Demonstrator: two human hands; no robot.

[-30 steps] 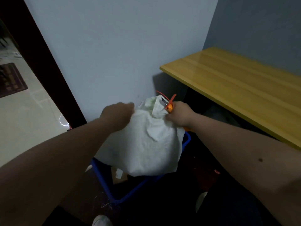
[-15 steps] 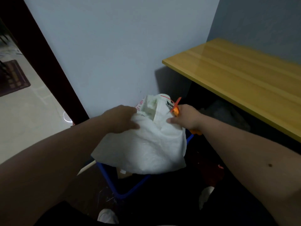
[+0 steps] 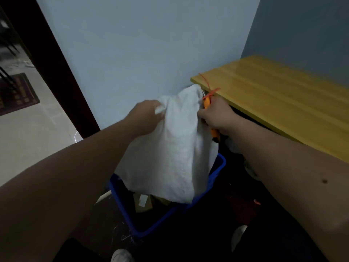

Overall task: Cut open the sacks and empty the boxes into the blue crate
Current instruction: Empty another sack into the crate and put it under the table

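a: where's the white sack [image 3: 170, 148] sitting against the hands?

b: it hangs between them, over the blue crate [image 3: 217, 174], its lower end dipping inside the rim. the left hand [image 3: 146, 118] has a fistful of fabric at the upper left corner. the right hand [image 3: 215, 116] pinches the sack's right edge near the top.

a: and the right hand carries anything else?

b: an orange cutter [image 3: 212, 118], gripped in the same closed fist, blade end up beside the sack's top, handle poking out below the palm. an orange tie [image 3: 207, 86] sticks up just above it.

a: the crate itself?

b: on the dark floor beside the yellow bench [image 3: 283, 103], cardboard boxes [image 3: 143, 203] showing inside under the sack.
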